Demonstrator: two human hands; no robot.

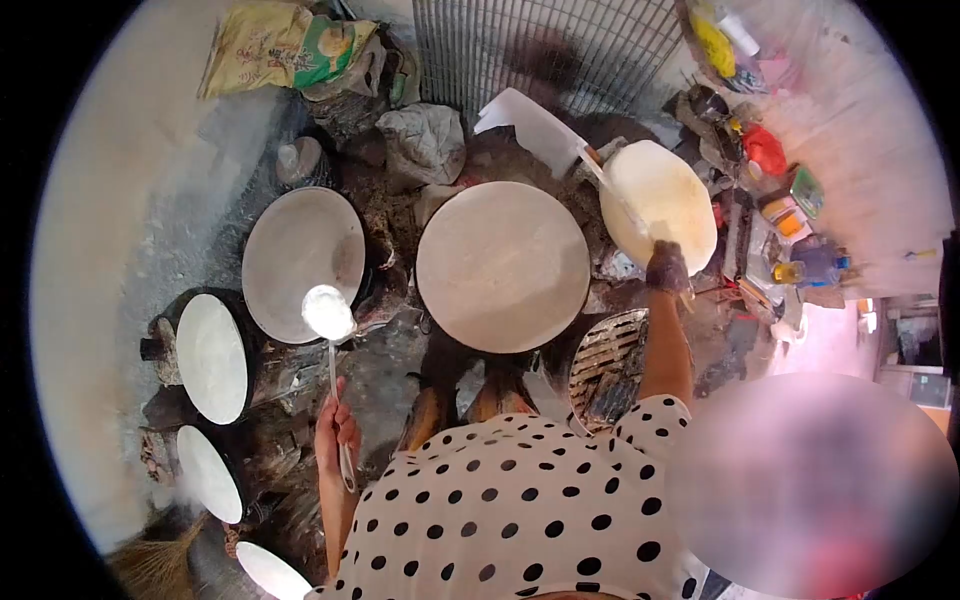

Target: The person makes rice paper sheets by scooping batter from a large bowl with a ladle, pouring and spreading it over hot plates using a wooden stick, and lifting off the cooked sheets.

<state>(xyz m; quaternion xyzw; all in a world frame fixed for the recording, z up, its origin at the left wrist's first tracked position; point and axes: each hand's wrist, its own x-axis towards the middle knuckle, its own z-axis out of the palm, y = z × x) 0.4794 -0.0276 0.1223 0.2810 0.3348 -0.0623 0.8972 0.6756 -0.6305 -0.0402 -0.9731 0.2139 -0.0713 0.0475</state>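
Observation:
In the head view, my left hand (336,432) is wrapped round the long handle of a metal ladle (329,314), whose bowl carries a white, batter-like mass. That bowl hangs over the lower right rim of a round greyish pan (290,255). My right hand (668,268), dark in this view, is closed on a long thin stick (622,200). The stick lies across a pale yellowish round (665,190), which looks like flatbread. By its far end is a thin white sheet (535,128); whether they touch I cannot tell. A larger round pan (503,265) sits between my hands.
More round white-topped pans (212,358) line the left side. A metal grate (545,60) stands at the back, with a printed sack (290,45) to its left. A slatted basket (605,365), bottles (815,262) and a red bag (764,149) are at the right.

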